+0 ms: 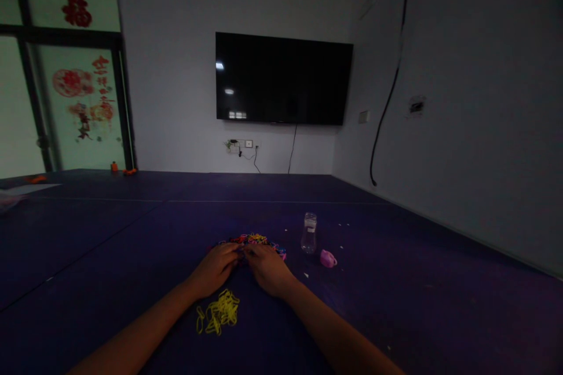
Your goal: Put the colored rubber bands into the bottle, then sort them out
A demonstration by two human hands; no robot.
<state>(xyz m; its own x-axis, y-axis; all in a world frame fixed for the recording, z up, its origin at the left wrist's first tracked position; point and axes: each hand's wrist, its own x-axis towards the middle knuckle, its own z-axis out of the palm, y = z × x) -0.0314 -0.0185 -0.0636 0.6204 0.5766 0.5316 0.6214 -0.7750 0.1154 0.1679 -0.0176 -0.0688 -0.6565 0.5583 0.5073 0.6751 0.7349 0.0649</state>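
A pile of small multicoloured rubber bands (255,238) lies on the dark purple tabletop, partly hidden by my hands. My left hand (216,269) reaches over its left and near side, fingers stretched out and touching the bands. From the right, my right hand (269,269) lies over the pile with its fingers extended, the fingertips almost meeting those of the left. Nothing held shows in either hand, though the undersides of the fingers are hidden. Closer to me, between my forearms, is a separate loose heap of yellow rubber bands (222,312).
A clear bottle (309,234) without a lid stands right of the pile. Beside it lies a pink cap (328,258) with a loop. White scraps (307,275) dot the purple table (417,304). A black cable (387,105) hangs along the right wall, and a television (284,79) is mounted behind.
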